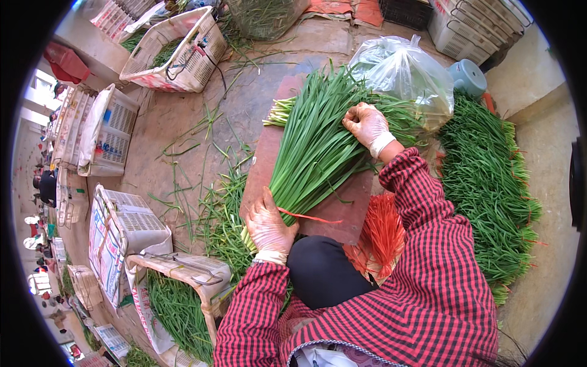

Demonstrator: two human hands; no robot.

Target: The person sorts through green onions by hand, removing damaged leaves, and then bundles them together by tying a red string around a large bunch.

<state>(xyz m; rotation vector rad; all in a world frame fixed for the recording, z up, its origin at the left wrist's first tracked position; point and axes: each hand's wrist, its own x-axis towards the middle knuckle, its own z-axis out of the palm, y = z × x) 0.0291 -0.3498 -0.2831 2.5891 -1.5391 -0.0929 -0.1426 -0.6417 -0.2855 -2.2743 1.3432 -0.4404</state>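
A large bunch of garlic chives (pixel 315 147) lies slantwise over a reddish-brown board (pixel 350 214). My left hand (pixel 269 227), in a thin clear glove, is closed round the pale stem end. From beside its fingers an orange-red tie strip (pixel 313 216) sticks out to the right; whether it circles the stems is hidden. My right hand (pixel 369 127), also gloved, has its fingers bent and pinched together on the leaves at the bunch's upper right. Under this bunch, at the far side of the board, lie more chives with pale stem ends (pixel 279 112) pointing left.
Many tied chive bunches (pixel 486 196) lie along the right wall. Orange-red strips (pixel 383 229) are heaped by my knee. A clear plastic bag (pixel 406 76) and a blue stool (pixel 468 76) stand behind. White crates (pixel 183 61) and a chive-filled basket (pixel 180 306) are leftward; loose chives (pixel 223 214) litter the floor.
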